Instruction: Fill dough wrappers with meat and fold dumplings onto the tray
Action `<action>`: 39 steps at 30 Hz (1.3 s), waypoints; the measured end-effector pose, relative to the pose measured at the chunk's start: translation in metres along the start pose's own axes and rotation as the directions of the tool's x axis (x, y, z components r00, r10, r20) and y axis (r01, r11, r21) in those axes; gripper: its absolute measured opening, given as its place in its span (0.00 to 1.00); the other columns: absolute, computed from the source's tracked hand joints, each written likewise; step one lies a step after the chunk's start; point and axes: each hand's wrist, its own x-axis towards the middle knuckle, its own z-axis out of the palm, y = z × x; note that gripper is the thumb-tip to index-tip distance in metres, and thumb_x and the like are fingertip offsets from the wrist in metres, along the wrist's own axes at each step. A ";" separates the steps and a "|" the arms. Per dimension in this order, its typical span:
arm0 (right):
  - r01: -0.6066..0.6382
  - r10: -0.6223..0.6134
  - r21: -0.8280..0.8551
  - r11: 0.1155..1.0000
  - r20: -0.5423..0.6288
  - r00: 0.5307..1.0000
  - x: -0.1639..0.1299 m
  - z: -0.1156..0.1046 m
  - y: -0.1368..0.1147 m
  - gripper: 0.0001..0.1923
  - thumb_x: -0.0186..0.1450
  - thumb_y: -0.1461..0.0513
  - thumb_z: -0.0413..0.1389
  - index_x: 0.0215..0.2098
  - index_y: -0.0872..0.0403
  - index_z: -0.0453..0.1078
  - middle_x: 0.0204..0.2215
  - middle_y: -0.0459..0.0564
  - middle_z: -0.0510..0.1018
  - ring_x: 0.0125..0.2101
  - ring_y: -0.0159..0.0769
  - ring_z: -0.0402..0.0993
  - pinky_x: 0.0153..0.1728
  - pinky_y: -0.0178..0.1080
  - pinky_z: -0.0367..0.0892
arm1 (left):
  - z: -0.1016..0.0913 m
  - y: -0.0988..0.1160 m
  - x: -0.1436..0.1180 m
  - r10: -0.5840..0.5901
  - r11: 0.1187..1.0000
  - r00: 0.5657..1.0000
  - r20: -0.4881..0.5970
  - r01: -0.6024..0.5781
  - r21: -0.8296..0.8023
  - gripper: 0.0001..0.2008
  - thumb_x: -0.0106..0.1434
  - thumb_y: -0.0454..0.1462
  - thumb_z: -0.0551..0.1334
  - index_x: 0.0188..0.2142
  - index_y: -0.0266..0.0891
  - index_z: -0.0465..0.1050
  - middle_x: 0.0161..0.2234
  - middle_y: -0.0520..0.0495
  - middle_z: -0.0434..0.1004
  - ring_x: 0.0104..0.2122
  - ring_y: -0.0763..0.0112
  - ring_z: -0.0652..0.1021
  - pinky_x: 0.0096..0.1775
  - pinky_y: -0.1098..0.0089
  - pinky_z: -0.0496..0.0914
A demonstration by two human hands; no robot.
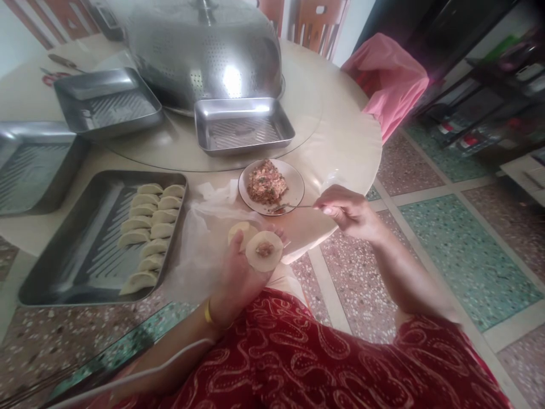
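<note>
My left hand (pixel 238 278) holds a round dumpling wrapper (pixel 264 250) flat on its fingers, with a small dab of meat filling in the middle. A stack of wrappers (pixel 238 230) lies just behind it on a plastic sheet. My right hand (pixel 349 213) grips a thin metal spoon (pixel 293 207) whose tip rests at the near edge of a white plate (pixel 293 182) heaped with minced filling (pixel 267 183). To the left, a steel tray (pixel 85 250) carries several folded dumplings (pixel 149 233) in two columns.
The round table (pixel 340 142) also bears three more steel trays (pixel 244 126), (pixel 106 102), (pixel 29 165) and a large perforated metal dome cover (pixel 204 48). A pink bag (pixel 387 85) hangs at the right rim. Terrazzo floor spreads right; a dark shelf (pixel 489 102) stands beyond.
</note>
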 end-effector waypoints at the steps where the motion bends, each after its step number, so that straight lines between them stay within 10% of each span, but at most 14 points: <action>1: -0.015 0.015 0.001 1.000 0.009 1.000 0.000 0.000 0.000 0.09 0.72 0.56 0.54 0.41 0.47 0.76 0.34 0.48 0.83 0.36 0.37 0.79 0.37 0.44 0.76 | 0.000 0.000 0.000 0.002 1.000 1.000 0.001 -0.002 0.005 0.32 0.71 0.51 0.49 0.61 0.26 0.63 0.54 0.32 0.74 0.59 0.55 0.73 0.60 0.60 0.66; 11: -0.252 0.261 0.103 0.962 -0.078 0.962 -0.008 0.016 0.016 0.13 0.70 0.52 0.55 0.36 0.48 0.78 0.35 0.47 0.83 0.37 0.36 0.80 0.39 0.43 0.77 | -0.002 0.000 0.002 -0.019 1.000 0.999 0.032 0.019 -0.004 0.30 0.71 0.50 0.50 0.61 0.27 0.64 0.53 0.32 0.76 0.57 0.54 0.74 0.57 0.59 0.69; 27: -0.534 0.781 0.679 0.504 -0.095 0.617 -0.010 0.028 0.024 0.12 0.62 0.55 0.57 0.29 0.54 0.73 0.20 0.46 0.77 0.20 0.29 0.72 0.22 0.36 0.70 | 0.020 -0.003 0.036 -0.061 0.995 0.997 -0.046 0.057 -0.079 0.32 0.69 0.49 0.52 0.65 0.30 0.59 0.49 0.35 0.78 0.46 0.57 0.80 0.47 0.61 0.75; 39: -0.414 0.591 0.618 0.668 -0.102 0.800 -0.026 0.037 -0.016 0.15 0.65 0.46 0.59 0.34 0.48 0.75 0.25 0.44 0.81 0.27 0.33 0.78 0.32 0.39 0.77 | 0.009 -0.001 0.028 -0.089 0.993 0.989 0.117 0.097 -0.069 0.36 0.69 0.53 0.50 0.67 0.30 0.55 0.52 0.33 0.77 0.51 0.53 0.78 0.50 0.58 0.72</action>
